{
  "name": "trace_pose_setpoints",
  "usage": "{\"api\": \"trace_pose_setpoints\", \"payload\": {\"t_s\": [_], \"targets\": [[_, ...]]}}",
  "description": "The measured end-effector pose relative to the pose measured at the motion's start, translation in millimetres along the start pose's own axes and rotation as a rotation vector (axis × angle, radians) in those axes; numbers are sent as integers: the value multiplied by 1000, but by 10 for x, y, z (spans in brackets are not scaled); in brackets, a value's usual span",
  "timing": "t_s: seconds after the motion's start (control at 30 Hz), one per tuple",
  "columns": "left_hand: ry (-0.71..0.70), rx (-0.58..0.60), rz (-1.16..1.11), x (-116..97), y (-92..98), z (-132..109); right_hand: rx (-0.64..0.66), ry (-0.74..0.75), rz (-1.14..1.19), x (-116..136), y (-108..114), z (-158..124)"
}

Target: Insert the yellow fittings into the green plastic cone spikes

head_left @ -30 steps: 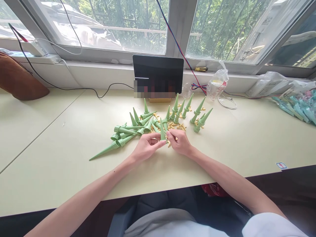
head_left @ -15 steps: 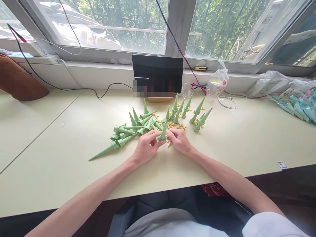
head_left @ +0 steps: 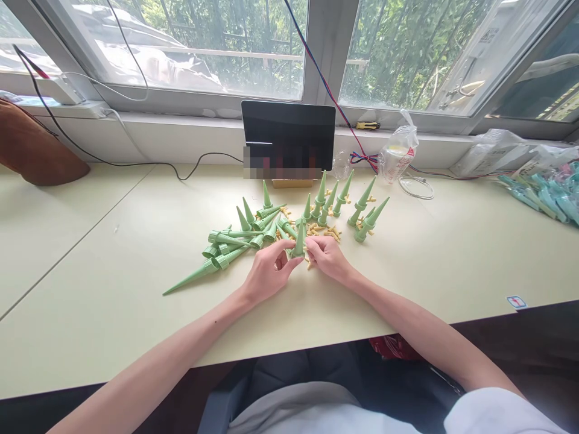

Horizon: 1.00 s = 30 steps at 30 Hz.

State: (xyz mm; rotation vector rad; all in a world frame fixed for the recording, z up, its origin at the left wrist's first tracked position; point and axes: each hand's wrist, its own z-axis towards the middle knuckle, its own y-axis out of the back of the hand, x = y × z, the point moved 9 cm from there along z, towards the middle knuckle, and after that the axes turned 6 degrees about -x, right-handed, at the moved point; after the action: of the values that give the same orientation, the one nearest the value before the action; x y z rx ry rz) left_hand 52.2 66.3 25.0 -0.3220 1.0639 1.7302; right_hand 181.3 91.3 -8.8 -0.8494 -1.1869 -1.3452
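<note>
Between my two hands a green cone [head_left: 300,240] stands point up. The fingers and thumb of my left hand [head_left: 270,269] are closed round its base. My right hand [head_left: 329,259] is pinched at the cone's right side; what lies between its fingertips is hidden. Several loose green cones [head_left: 233,238] lie in a pile to the left, one long cone [head_left: 192,276] pointing to the lower left. Behind and to the right, several upright cones [head_left: 360,202] carry small yellow pieces. More yellow pieces [head_left: 332,233] are scattered just behind my right hand.
A dark tablet [head_left: 289,135] stands at the back of the table. Behind on the right are a bagged cup [head_left: 398,157], a coiled white cable [head_left: 417,188] and bags of teal items [head_left: 549,190]. A brown bag [head_left: 40,147] is at the far left.
The cone between my hands has tilted very slightly. Both hands keep nearly the same place and grip.
</note>
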Motion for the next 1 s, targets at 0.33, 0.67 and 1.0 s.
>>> {"api": "trace_pose_setpoints", "payload": {"t_s": [0.33,0.67,1.0], "targets": [[50,63,-88,-22,-49,10,1,-19,44,-5,-2,-9],[57,72,-131,-9,-56,11,3,1,55,25,-6,-14],[162,102,-215,68,-80,-20,-27,114,-78,136,14,-25]]}}
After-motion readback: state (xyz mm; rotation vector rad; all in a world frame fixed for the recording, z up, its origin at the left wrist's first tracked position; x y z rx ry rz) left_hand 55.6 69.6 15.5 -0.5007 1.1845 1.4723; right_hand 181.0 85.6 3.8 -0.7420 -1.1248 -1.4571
